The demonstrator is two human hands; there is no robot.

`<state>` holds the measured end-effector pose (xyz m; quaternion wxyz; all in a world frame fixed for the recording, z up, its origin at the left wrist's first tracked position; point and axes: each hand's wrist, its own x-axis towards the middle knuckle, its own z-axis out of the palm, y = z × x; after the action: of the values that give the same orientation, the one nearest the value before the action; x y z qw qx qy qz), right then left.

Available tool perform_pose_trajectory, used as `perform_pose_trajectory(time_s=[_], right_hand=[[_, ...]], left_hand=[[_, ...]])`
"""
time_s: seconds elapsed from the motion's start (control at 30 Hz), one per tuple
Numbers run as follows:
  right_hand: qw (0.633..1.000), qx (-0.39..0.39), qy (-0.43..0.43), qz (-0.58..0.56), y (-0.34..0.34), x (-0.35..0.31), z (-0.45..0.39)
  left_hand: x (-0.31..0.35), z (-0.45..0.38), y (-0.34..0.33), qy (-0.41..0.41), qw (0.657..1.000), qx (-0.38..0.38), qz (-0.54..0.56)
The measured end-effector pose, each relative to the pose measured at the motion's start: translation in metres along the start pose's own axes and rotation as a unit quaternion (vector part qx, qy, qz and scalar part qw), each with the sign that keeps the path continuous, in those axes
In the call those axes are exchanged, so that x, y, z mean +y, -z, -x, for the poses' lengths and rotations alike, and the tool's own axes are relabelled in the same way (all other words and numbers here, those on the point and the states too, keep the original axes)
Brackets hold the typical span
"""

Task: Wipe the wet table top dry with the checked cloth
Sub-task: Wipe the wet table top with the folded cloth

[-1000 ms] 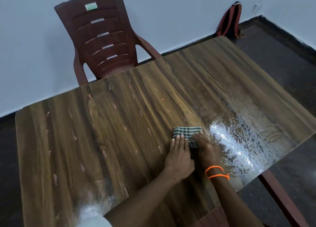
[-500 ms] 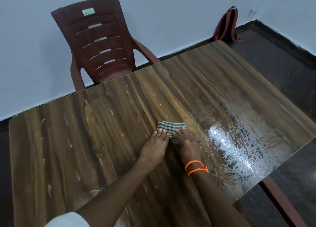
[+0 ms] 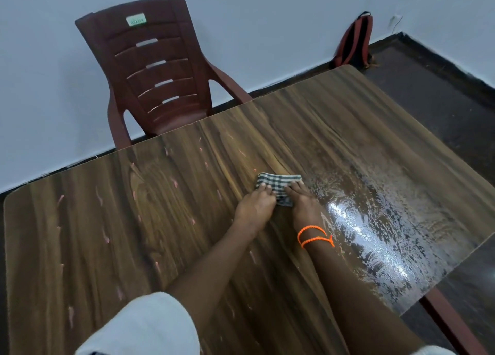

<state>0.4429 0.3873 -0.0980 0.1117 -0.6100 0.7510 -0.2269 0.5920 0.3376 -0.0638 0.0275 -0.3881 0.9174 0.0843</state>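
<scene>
Both hands are flat on the folded checked cloth near the middle of the table top; left hand presses the near-left part, right hand the near-right, fingers stretched out and palms down, nothing gripped, just pushing on the fabric. Compared with a second ago the cloth sits further from the near edge, so the hands have slid it away; the arms reach out more too. The shiny wet patch is just right of the cloth; orange bracelet on the right wrist; a chair stands behind the table.
</scene>
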Motion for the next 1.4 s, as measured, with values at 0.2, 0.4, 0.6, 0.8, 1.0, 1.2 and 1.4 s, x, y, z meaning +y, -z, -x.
perform_pose_trajectory(time_s=[0.2, 0.4, 0.6, 0.8, 1.0, 1.2, 1.4], right_hand=[[0.999, -0.029, 0.017, -0.017, -0.018, -0.026, 0.008], [0.999, -0.041, 0.026, -0.013, -0.004, -0.01, 0.031], [0.999, -0.01, -0.052, -0.008, 0.002, -0.009, -0.025], [0.999, -0.032, -0.005, -0.015, -0.014, -0.044, -0.073], [0.995, -0.069, 0.068, -0.015, -0.031, -0.045, -0.044], [0.997, -0.038, 0.062, 0.007, -0.008, -0.015, -0.047], [1.0, -0.01, 0.002, -0.004, -0.021, -0.037, -0.109]], left_hand=[[-0.01, 0.026, 0.01, 0.06, 0.998, -0.011, -0.009], [-0.004, 0.036, -0.005, 0.009, 1.0, 0.01, 0.024], [-0.015, -0.023, -0.003, 0.005, 0.999, 0.021, 0.032], [-0.073, -0.038, -0.009, 0.053, 0.997, 0.043, 0.028], [-0.076, 0.005, -0.012, 0.074, 0.995, 0.051, 0.04], [-0.049, -0.019, -0.006, 0.054, 0.996, 0.051, 0.052], [-0.078, -0.066, 0.018, 0.121, 0.988, 0.073, 0.056]])
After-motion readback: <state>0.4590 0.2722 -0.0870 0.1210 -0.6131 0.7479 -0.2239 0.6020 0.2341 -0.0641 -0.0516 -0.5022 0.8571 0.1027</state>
